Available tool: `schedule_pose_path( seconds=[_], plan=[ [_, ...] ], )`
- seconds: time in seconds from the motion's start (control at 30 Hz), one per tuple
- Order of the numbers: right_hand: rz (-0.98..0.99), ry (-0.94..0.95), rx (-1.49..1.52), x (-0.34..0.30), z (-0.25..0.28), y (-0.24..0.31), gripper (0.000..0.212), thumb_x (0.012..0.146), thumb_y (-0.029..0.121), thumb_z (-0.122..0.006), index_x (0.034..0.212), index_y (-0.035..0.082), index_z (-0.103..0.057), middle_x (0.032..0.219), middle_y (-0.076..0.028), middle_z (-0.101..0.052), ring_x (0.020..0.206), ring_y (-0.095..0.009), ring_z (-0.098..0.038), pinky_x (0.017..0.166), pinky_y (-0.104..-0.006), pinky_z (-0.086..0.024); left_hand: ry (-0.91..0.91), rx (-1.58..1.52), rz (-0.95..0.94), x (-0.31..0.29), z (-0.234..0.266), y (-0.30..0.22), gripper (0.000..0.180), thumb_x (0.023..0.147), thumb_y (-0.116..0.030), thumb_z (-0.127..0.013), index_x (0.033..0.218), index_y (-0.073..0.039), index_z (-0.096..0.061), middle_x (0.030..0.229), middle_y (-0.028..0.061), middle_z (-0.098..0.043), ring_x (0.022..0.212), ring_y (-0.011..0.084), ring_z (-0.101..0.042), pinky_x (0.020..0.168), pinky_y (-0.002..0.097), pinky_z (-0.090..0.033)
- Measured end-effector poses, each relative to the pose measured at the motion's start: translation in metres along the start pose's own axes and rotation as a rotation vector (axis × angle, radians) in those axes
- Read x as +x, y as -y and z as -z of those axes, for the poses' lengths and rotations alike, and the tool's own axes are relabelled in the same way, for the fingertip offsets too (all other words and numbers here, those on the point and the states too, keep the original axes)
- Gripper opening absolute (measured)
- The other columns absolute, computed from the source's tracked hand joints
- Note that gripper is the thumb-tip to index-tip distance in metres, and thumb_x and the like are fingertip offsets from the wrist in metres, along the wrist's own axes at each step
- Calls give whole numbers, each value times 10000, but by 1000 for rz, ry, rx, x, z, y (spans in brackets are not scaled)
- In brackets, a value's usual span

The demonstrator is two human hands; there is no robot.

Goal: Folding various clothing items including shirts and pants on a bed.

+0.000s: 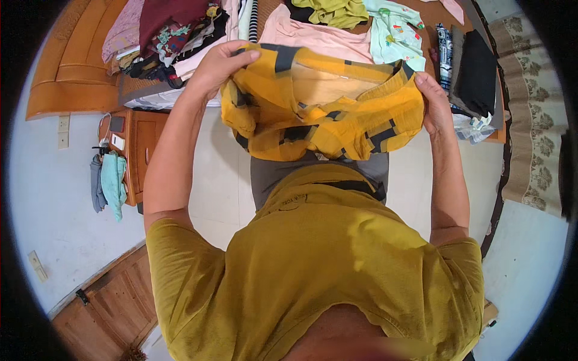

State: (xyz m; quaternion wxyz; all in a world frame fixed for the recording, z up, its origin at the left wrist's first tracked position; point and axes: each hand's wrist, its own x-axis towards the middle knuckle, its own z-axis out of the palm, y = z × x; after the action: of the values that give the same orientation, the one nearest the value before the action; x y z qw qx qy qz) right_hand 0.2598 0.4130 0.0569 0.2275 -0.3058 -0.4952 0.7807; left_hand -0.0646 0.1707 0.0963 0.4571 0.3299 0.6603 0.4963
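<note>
A yellow shirt with dark checks (349, 123) hangs stretched between my two hands, in front of my body. Its neck opening faces up, and the paler inside of the cloth shows there. My left hand (226, 63) pinches the left shoulder, thumb on top. At the other shoulder my right hand (432, 99) grips the cloth, with some fingers hidden behind it. The shirt's lower part droops in folds above my grey trousers (271, 180). Just beyond it a pink garment (319, 36) lies spread on the bed.
Heaped clothes (174, 36) lie at the bed's far left, beside a wooden headboard (72, 66). A mint printed garment (394, 33) and a green one (337, 12) lie at the back. Folded dark clothes (475, 75) are stacked at right. A wooden nightstand (141, 150) stands left; a patterned curtain (530, 108) hangs right.
</note>
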Motion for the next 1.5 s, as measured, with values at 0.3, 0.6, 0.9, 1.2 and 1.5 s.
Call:
schedule_pose_path(
  seconds=[0.3,0.6,0.9,1.2,1.5],
  plan=[
    [-16,104,-32,-4,-15,11,153,845,135,-582,947,21,-580,850,-28,-616,737,-80,-580,655,-213,-473,-170,512,-469,30,24,-10,183,839,-178,-595,893,-5,-617,841,-25,-573,807,83,-523,797,214,-378],
    [191,148,-362,-12,-19,16,181,840,169,-593,940,20,-612,845,0,-619,726,-56,-562,664,-199,-450,-266,826,-410,50,32,-27,184,861,-157,-550,942,-4,-614,866,12,-612,748,90,-562,689,207,-435],
    [472,549,-812,-47,-106,32,205,771,206,-612,903,52,-639,806,-94,-648,707,-189,-614,661,-283,-463,285,82,-315,33,-83,-62,186,901,-145,-461,1006,-31,-563,947,13,-577,853,60,-541,766,193,-431],
    [512,262,-845,-39,-94,21,160,765,163,-642,811,20,-588,677,-61,-574,610,-130,-512,589,-260,-420,278,14,-388,21,-128,-38,253,860,-225,-554,1042,-49,-549,958,-6,-558,867,55,-516,715,191,-413],
    [484,89,-686,-35,-100,2,170,759,161,-657,804,20,-574,702,-47,-571,645,-107,-512,618,-246,-424,198,-160,-139,-10,-138,-20,236,815,-87,-601,1042,-50,-550,979,3,-563,888,82,-514,791,211,-416]
  ],
)
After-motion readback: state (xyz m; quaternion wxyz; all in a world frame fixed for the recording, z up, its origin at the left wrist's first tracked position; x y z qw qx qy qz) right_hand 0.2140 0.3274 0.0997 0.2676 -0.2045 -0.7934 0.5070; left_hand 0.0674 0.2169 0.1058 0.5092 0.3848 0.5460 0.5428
